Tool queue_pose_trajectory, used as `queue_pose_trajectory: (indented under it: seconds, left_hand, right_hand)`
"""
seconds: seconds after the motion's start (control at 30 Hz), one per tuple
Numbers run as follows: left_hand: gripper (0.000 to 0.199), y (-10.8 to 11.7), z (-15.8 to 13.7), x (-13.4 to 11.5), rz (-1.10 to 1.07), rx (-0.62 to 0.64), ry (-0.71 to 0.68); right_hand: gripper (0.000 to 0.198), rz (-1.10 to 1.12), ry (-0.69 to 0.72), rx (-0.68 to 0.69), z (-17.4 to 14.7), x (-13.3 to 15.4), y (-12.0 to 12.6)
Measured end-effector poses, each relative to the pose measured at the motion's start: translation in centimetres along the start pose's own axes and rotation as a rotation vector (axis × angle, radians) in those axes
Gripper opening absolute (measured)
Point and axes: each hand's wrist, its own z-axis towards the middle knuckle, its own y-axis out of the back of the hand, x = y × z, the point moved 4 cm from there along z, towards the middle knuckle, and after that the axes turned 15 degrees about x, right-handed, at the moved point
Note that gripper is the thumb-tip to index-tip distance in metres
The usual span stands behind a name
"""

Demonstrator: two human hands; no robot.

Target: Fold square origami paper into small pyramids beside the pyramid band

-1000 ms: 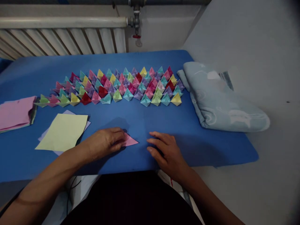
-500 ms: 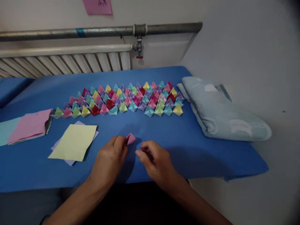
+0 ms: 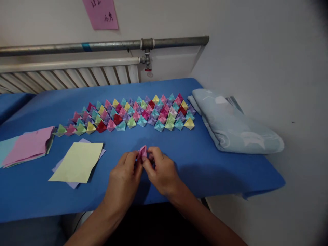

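Pink folded paper (image 3: 142,152) pinched between both hands' fingertips.

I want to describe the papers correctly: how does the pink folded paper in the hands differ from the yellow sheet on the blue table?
The small pink folded paper piece is pinched by both hands, off the table; the yellow paper sheet is larger, lies flat, unfolded and untouched. Both are coloured paper.

Concealment record, as I saw it: pink folded paper (image 3: 142,152) mostly covered by my left hand (image 3: 124,177) and right hand (image 3: 162,171), its folds unreadable. Lilac sheet (image 3: 67,182) largely under the yellow sheet (image 3: 77,162). Pink wall note (image 3: 101,14) cropped at top, writing illegible. Paper stack (image 3: 24,147) cut by left edge.
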Motion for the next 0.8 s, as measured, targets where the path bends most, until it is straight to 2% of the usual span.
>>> queue_pose_trajectory:
  seconds: [0.13,0.33,0.5,0.63,0.8]
  left_hand:
    - [0.021,-0.2,0.0,0.3,-0.046,-0.002,0.040]
    - [0.023,-0.4,0.2,1.3,-0.166,0.043,0.171]
    - [0.024,-0.4,0.7,2.0,-0.334,0.098,0.290]
    - [0.023,-0.2,0.8,2.0,-0.348,0.075,0.279]
    - [0.023,-0.1,0.6,1.8,-0.280,-0.011,0.266]
  right_hand:
    - [0.019,-0.112,-0.023,0.040,0.3,0.4,0.0]
    - [0.011,-0.185,-0.008,0.093,0.5,1.3,0.1]
    - [0.015,-0.193,0.096,0.028,0.3,1.6,-0.1]
    - [0.016,-0.264,0.197,-0.031,0.0,1.7,-0.5]
    - [0.017,-0.248,0.227,-0.097,0.1,1.7,-0.6]
